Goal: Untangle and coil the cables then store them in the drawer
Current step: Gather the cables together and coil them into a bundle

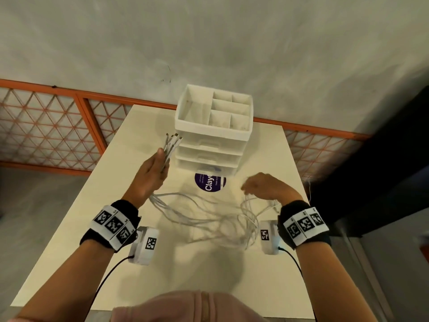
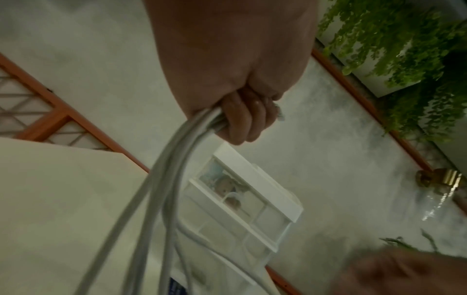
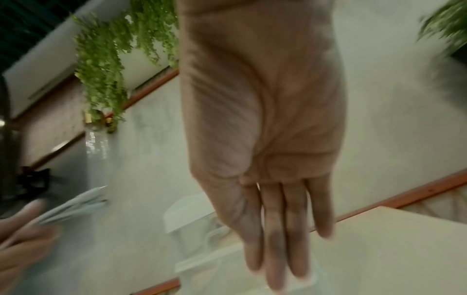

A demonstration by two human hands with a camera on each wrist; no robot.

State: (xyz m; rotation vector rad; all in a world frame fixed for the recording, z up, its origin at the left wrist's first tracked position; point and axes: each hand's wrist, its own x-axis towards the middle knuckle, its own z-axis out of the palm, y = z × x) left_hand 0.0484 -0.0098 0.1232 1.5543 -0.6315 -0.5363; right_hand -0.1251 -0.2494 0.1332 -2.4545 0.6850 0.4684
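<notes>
My left hand (image 1: 153, 173) grips a bundle of several white cables (image 1: 170, 145) near their plug ends, which stick up beside the white drawer unit (image 1: 213, 135). In the left wrist view my fingers (image 2: 240, 119) curl round the cables (image 2: 164, 189). The rest of the cables (image 1: 209, 217) hang down and lie in a loose tangle on the table between my wrists. My right hand (image 1: 262, 184) hovers over the tangle's right side, fingers straight and holding nothing, as the right wrist view shows (image 3: 278, 229). All three drawers look closed.
The drawer unit stands at the far middle of the cream table (image 1: 92, 228), with an open divided tray (image 1: 222, 110) on top. A round purple sticker (image 1: 209, 182) lies in front of it. An orange lattice railing (image 1: 58, 126) runs behind the table. A dark surface (image 1: 383, 170) stands right.
</notes>
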